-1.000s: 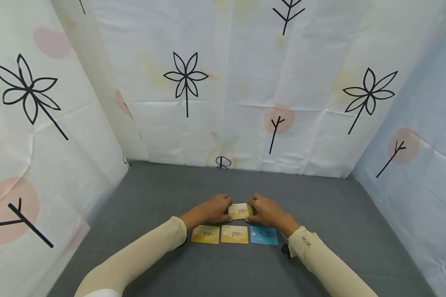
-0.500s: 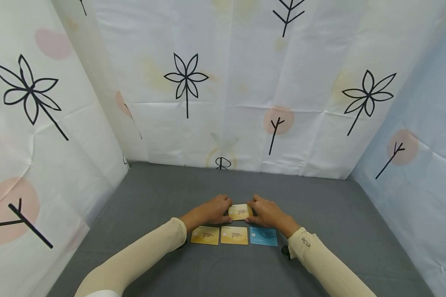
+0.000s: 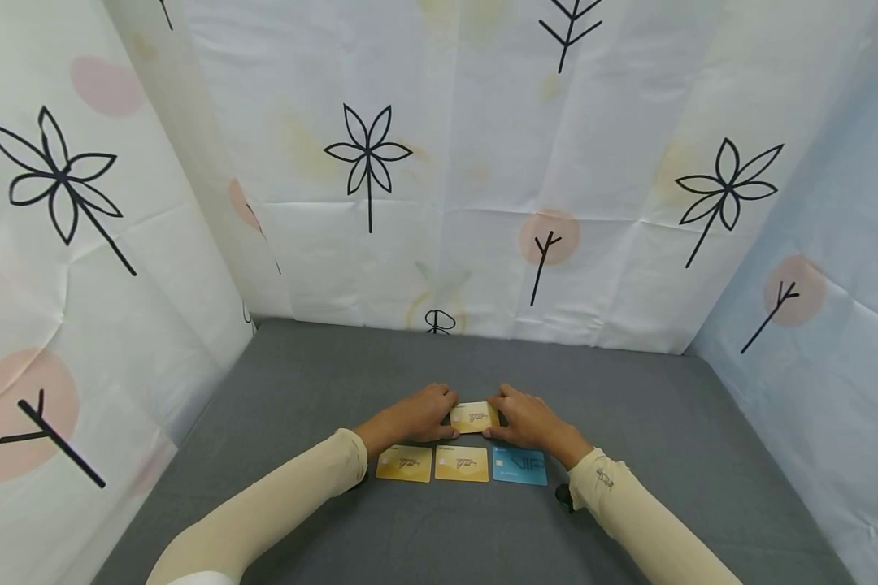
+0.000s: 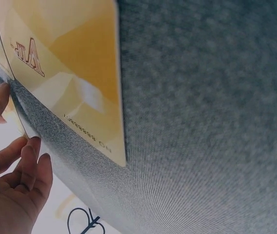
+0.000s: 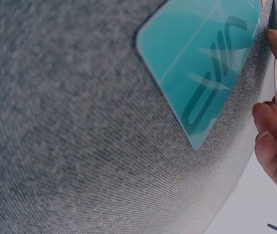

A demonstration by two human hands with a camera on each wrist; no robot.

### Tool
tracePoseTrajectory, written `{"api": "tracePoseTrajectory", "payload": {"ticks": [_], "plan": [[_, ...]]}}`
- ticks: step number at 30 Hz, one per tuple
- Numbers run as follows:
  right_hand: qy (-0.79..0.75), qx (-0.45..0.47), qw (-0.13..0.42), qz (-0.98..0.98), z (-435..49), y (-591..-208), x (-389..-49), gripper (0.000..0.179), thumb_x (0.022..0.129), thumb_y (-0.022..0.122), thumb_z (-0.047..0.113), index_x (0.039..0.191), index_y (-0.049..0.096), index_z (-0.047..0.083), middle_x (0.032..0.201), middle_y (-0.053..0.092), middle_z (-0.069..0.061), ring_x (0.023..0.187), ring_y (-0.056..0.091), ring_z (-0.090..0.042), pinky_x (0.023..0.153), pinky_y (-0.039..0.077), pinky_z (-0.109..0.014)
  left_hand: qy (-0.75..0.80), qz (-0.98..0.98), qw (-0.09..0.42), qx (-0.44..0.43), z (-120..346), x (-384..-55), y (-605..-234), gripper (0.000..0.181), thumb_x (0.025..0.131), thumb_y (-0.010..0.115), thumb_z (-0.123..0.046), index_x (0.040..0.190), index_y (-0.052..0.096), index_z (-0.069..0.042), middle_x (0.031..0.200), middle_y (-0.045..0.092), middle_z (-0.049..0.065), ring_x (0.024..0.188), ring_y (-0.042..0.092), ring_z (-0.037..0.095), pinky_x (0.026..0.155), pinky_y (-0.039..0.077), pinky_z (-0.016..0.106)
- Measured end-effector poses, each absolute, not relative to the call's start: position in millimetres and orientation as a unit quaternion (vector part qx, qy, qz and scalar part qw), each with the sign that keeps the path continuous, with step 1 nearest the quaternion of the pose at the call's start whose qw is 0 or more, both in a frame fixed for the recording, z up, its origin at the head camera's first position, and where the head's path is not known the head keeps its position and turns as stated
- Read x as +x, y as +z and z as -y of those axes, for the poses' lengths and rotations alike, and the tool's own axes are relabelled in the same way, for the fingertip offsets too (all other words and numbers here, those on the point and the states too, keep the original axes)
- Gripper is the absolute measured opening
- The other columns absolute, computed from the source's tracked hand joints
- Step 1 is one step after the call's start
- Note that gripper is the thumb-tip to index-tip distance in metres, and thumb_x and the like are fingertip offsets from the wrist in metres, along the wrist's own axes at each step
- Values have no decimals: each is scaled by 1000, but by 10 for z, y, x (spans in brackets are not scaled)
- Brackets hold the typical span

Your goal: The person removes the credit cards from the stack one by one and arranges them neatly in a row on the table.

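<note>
In the head view, my left hand (image 3: pixel 420 412) and right hand (image 3: pixel 525 417) hold a yellow bank-style card (image 3: pixel 471 417) between them, thumbs at its near corners and fingers at its far ones. A darker yellow strip shows at its right end; whether that is a second card, I cannot tell. Nearer to me lie a yellow card (image 3: pixel 404 464), another yellow card (image 3: pixel 462 464) and a blue VIP card (image 3: pixel 519 466) in a row. The left wrist view shows my left fingers (image 4: pixel 28 165) at the held card's edge (image 4: pixel 17 114). Right fingers (image 5: pixel 269 141) appear beside the blue card (image 5: pixel 206 63).
Grey cloth (image 3: pixel 336 357) covers the table. White fabric walls (image 3: pixel 475 171) with plant prints stand behind and on both sides. Both forearms, in cream sleeves (image 3: pixel 278 504), reach in from the near edge, flanking the row of cards.
The hands, the held card and the row keep their places on the table; only the whole view shifts slightly.
</note>
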State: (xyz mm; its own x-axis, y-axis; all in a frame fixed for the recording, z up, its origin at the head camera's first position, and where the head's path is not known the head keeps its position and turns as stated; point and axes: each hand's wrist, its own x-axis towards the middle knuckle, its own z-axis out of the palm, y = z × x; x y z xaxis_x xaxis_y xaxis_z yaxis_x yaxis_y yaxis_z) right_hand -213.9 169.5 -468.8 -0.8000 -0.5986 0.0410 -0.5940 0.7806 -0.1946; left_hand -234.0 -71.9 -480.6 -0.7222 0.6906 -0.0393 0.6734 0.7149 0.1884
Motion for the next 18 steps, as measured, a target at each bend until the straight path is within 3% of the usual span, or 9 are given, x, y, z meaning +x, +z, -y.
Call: {"api": "tracePoseTrajectory", "payload": {"ticks": [18], "plan": [[-89,-312,13,-946,-1725,-4662,-2119,56,90,74,42,131,65,5,107,58,-6,72,49,-8,58,38,-25,72,-925,48,370,706,-2317,-4785,49,95,67,-46,128,59,-10,118,59,6,103,54,17,86,48,34]]}}
